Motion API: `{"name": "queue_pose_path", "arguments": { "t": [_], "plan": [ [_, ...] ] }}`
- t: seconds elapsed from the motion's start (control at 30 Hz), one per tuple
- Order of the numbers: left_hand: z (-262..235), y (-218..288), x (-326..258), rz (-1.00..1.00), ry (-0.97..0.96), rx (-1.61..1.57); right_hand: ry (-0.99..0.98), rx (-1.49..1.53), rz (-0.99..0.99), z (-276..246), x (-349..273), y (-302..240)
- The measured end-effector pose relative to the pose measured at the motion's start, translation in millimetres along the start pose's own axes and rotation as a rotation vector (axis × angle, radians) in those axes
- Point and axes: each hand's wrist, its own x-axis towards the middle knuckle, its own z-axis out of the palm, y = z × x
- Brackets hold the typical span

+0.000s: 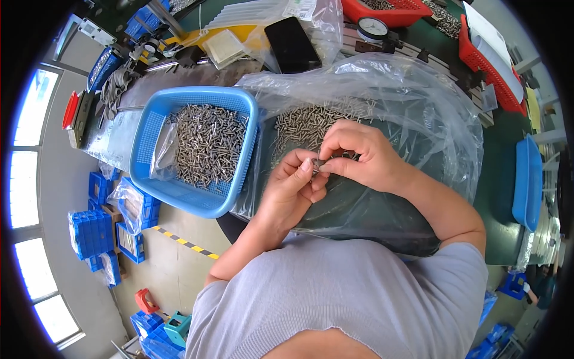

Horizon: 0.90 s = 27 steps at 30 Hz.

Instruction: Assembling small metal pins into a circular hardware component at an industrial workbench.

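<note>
My left hand (291, 186) and my right hand (366, 157) meet over a clear plastic bag. Small metal pins (317, 164) are pinched in the fingertips of the left, partly hidden by fingers. The right thumb and forefinger close on a pin end at the same spot. A few more pins show by the right palm. Just beyond the hands, a loose pile of metal pins (302, 124) lies on or in the clear plastic bag (412, 134). To the left stands a blue plastic basket (194, 91) holding a heap of similar pins (209, 149) and a crumpled clear bag (164, 149).
Behind the pile lie a black phone (292, 45) and a small clear case (224, 49). A dial gauge (372, 29) stands beside a red basket (391, 15). Another red basket (493, 66) and a blue tray (527, 182) are at the right. Blue crates (92, 233) stand on the left floor.
</note>
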Motion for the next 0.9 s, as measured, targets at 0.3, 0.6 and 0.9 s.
{"name": "queue_pose_path", "arguments": {
  "t": [0.3,0.6,0.9],
  "plan": [
    [-7.9,3.0,-1.0,0.054,-0.07,-0.159,-0.012,-0.401,0.034,-19.7,-1.2,4.0],
    [-5.1,3.7,1.2,0.048,-0.09,-0.174,-0.049,-0.618,-0.156,-2.6,-3.4,15.2],
    [-2.5,4.7,-1.1,-0.016,-0.03,-0.065,-0.035,0.181,0.2,-3.4,-1.8,-7.7]
  ]
}}
